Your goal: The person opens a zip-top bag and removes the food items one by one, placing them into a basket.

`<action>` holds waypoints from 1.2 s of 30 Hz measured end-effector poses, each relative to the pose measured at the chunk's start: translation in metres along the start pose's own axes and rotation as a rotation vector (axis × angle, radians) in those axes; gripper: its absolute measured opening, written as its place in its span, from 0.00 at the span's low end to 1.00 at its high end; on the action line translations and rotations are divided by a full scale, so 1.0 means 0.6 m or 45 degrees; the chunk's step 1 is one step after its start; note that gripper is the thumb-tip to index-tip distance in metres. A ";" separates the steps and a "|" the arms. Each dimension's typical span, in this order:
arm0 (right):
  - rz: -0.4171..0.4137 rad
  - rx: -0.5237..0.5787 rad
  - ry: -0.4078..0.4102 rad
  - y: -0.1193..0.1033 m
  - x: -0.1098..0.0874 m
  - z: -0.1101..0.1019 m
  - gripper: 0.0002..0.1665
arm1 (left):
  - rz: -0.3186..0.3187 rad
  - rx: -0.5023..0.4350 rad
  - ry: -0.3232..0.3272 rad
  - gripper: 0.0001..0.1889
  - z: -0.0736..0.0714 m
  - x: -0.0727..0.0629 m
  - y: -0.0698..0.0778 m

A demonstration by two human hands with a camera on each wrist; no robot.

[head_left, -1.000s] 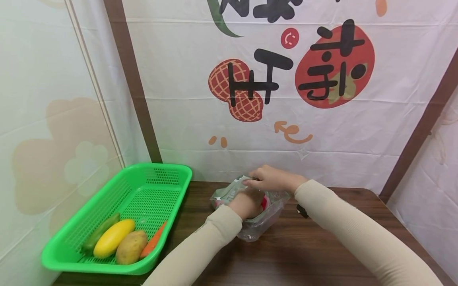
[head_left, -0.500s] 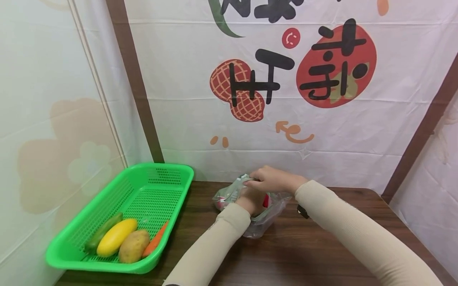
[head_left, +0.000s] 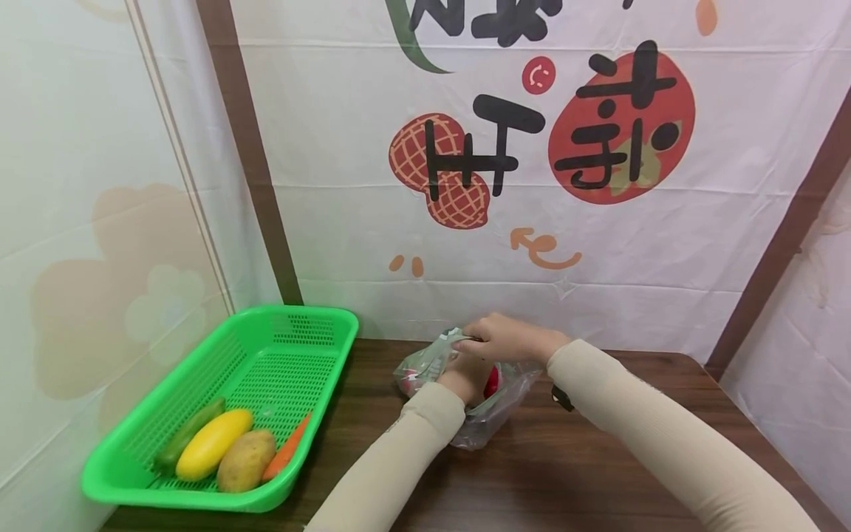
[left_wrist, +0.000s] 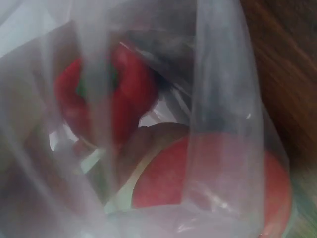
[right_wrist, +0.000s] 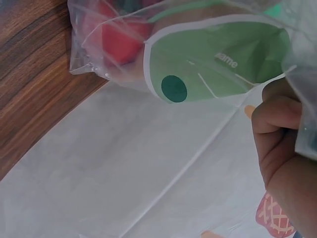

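A clear plastic bag (head_left: 488, 425) with green printed patches stands on the dark wooden table. My left hand (head_left: 467, 375) reaches down into its mouth, and its fingers are hidden there. In the left wrist view a red bell pepper (left_wrist: 133, 94) with a green stem shows through the blurry plastic, near a larger rounded red shape (left_wrist: 163, 173) whose kind I cannot tell. My right hand (head_left: 512, 338) pinches the bag's upper edge with curled fingers. The right wrist view shows the green printed patch (right_wrist: 218, 59) beside that hand.
Left of the bag stands a green plastic basket (head_left: 346, 332). It holds a green cucumber-like vegetable (head_left: 189, 432), a yellow oblong one (head_left: 214, 445), a potato (head_left: 246, 462) and a carrot (head_left: 289, 447). A printed white cloth (head_left: 346, 222) hangs behind the table (head_left: 565, 458).
My left forearm has shifted a little to the right, with the hand still in the bag. The right hand keeps its hold on the bag's edge. The basket's vegetables stay put.
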State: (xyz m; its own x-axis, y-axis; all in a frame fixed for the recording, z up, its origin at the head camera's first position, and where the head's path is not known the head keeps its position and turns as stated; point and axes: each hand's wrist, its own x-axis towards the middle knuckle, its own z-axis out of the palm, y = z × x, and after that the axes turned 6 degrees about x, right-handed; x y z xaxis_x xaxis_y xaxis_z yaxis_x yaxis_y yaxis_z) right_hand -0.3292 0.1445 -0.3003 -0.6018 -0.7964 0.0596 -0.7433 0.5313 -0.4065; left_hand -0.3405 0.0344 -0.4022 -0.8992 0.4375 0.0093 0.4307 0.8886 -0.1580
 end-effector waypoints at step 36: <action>-0.068 0.014 0.089 0.029 -0.011 0.005 0.17 | 0.224 -0.220 -0.148 0.14 -0.087 -0.076 -0.010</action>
State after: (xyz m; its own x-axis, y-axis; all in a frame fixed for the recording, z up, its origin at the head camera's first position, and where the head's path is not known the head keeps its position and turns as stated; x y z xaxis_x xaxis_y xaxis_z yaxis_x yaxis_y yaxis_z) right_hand -0.3376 0.1583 -0.3104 -0.5807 -0.8011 0.1450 -0.7718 0.4852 -0.4110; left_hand -0.2978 0.0165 -0.3502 -0.8077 0.5777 -0.1182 0.5793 0.8148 0.0240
